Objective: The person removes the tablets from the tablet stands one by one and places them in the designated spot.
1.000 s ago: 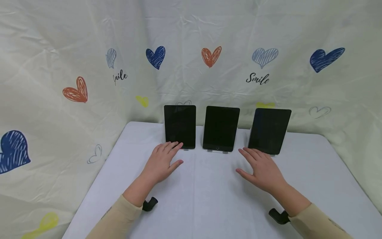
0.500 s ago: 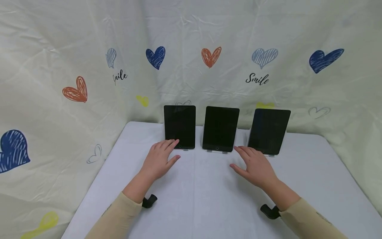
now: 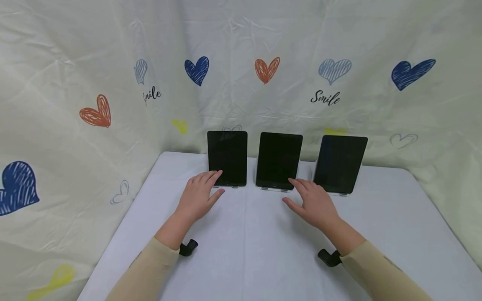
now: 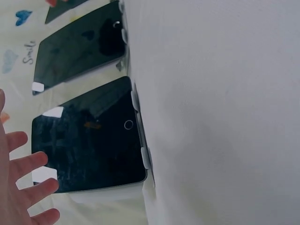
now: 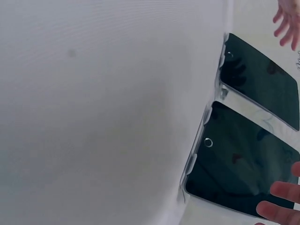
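- Held out well open, fingers straight and spread, gripping nothing: bare left hand (image 3: 197,196) before the lower left corner of a slim, black, rectangular left tablet (image 3: 228,154); bare right hand (image 3: 316,202) before the gap between a matching middle tablet (image 3: 279,158) and right tablet (image 3: 342,163). Cannot tell about contact with the glass. Kept low, perhaps to leave most of each screen in sight.
- Hung behind and along the left: wrinkled, cream-white sheet (image 3: 233,33) printed with coloured hearts and "Smile", probably to close off the background.
- Laid out below: smooth, white, round-cornered table (image 3: 244,259), perhaps pale to set off dark screens.
- Ended short of the wrists, leaving both hands bare: beige left sleeve (image 3: 144,269) and right sleeve (image 3: 380,269).
- Propped in a spaced row toward the far edge, leaning back, all dark: the three tablets, apparently tilted for viewing from the person's side.
- Fitted beneath: pale, clear-looking stands (image 4: 135,101), hooked at the front, likely against sliding.
- Jutting inward near the wrists: black, elbow-shaped left piece (image 3: 189,247) and right piece (image 3: 329,258), probably worn; attachment hidden.
- Centred near the left tablet's bottom edge: thin, pale, round ring (image 4: 128,124).
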A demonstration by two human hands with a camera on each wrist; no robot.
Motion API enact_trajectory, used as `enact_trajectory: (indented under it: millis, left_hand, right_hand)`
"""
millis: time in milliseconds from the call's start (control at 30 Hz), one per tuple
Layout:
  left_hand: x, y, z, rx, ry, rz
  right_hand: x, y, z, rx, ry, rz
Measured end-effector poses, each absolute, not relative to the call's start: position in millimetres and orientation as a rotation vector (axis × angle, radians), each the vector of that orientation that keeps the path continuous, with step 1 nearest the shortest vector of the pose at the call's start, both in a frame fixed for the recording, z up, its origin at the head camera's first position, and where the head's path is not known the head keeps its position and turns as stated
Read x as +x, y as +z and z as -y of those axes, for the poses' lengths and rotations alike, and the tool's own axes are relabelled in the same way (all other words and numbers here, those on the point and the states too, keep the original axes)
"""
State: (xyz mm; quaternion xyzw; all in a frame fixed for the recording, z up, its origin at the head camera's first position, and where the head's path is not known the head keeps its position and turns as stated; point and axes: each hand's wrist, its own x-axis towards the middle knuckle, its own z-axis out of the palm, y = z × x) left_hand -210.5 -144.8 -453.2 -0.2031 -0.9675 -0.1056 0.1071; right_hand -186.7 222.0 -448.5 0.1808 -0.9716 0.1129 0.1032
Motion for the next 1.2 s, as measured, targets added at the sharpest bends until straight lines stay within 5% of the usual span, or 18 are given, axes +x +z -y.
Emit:
enact_trajectory:
  millis: [1200]
  left_hand:
    - [-235,-456,163,-0.443,-0.425,2.841]
  right_hand:
    - [-225,-452,-176,0.384,0.512,2.933]
